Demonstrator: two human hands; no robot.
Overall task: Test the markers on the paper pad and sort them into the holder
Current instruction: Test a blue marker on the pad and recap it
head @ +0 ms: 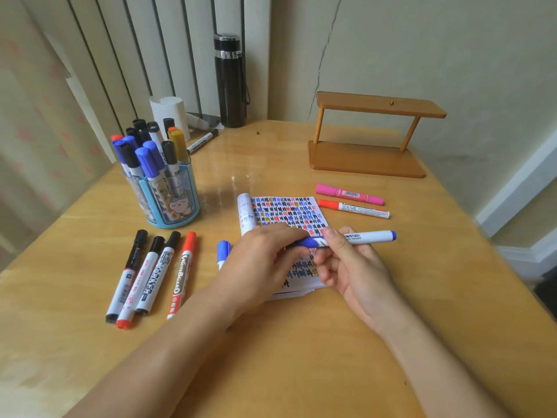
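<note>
A blue marker (pixel 369 237) lies level above the paper pad (pixel 286 214), held at both ends. My left hand (pixel 262 263) grips its blue cap end and my right hand (pixel 346 263) pinches the white barrel. The pad's open page is covered with coloured marks. The blue holder (pixel 170 200) stands at the left, with several markers upright in it. Another blue marker (pixel 223 253) lies partly hidden behind my left hand.
Several markers (pixel 150 273) lie in a row left of my hands. A pink marker (pixel 349 194) and a red marker (pixel 354 208) lie right of the pad. A wooden stand (pixel 367 158), a black flask (pixel 230 82), a paper roll (pixel 171 113) and a black marker (pixel 202 141) sit at the back.
</note>
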